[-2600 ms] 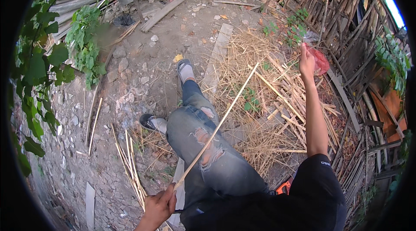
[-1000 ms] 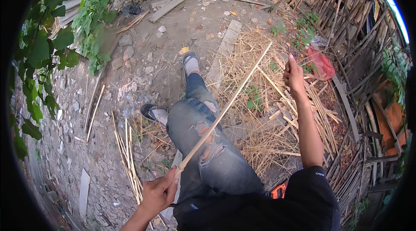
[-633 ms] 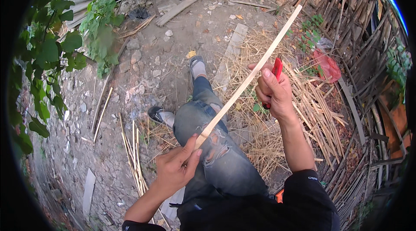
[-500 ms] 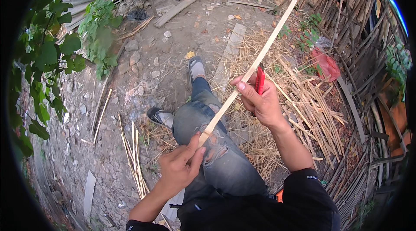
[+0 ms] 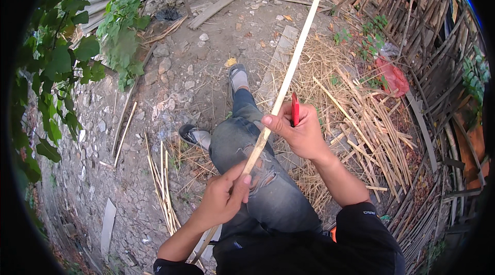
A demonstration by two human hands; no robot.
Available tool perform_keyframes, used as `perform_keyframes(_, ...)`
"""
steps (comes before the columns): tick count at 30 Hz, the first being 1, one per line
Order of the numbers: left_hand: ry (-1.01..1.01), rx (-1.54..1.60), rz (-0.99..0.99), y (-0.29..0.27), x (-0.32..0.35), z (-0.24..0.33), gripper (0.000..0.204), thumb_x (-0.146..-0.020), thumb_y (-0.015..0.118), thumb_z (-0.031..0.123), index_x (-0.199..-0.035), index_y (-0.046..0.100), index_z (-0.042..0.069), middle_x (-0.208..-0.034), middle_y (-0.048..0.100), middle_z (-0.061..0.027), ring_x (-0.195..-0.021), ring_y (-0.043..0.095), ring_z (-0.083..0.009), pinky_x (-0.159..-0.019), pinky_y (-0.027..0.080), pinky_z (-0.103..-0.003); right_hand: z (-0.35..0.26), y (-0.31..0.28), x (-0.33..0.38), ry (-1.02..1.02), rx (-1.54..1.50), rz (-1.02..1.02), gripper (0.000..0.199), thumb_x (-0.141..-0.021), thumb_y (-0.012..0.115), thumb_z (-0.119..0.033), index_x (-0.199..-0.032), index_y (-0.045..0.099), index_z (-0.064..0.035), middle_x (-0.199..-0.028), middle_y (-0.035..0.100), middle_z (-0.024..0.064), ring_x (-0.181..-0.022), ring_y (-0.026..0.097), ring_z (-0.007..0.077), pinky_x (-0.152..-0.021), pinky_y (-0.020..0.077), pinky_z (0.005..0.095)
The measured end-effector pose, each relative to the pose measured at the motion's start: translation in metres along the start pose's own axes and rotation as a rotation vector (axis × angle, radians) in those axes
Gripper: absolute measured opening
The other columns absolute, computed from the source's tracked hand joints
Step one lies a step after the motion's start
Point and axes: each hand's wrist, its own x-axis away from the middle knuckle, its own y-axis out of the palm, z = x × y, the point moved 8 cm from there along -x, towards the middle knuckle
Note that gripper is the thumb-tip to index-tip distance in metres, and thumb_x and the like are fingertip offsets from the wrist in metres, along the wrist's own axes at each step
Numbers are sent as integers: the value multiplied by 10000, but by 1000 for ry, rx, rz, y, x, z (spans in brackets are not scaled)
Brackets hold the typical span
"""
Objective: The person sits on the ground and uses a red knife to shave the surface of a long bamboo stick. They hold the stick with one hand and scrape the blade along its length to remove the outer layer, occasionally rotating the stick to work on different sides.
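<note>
One long bamboo strip [image 5: 281, 97] runs from the lower middle of the frame up to the top centre, crossing over the person's jeans. The left hand [image 5: 223, 200] is closed around its lower part, thumb laid along it. The right hand [image 5: 301, 130] sits higher, thumb pressed on the strip, fingers curled around one red-handled knife [image 5: 295, 110] whose blade is hidden. This looks like the setting-up for shaving or splitting the strip; the cut would call for a firm left grip and the blade kept angled away from the thumb. Two sandals show on the dirt, one red bag [image 5: 392, 76] lies upper right, loose sticks [image 5: 162, 182] lie lower left
</note>
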Motion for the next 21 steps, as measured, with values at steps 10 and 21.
perform_keyframes(10,233,-238,150,-10,21,-18,441,-935,725,107,-1356,642,3,-704,670,-93,-577,637,-142,-569,495,-271,-6,-47,-12,-7,33,267,438,-932,801,-210,-595,546,-93,-541,454,-93,-513,346,7,-477,239,240)
perform_keyframes(21,194,-335,171,-54,56,-41,319,-914,743,49,-1232,729,29,-657,610,-75,-515,553,-137,-511,435,-279,-42,-119,-26,-150,-190,528,395,-983,734,-266,-684,512,-134,-520,370,-89,-409,299,31,-399,190,251)
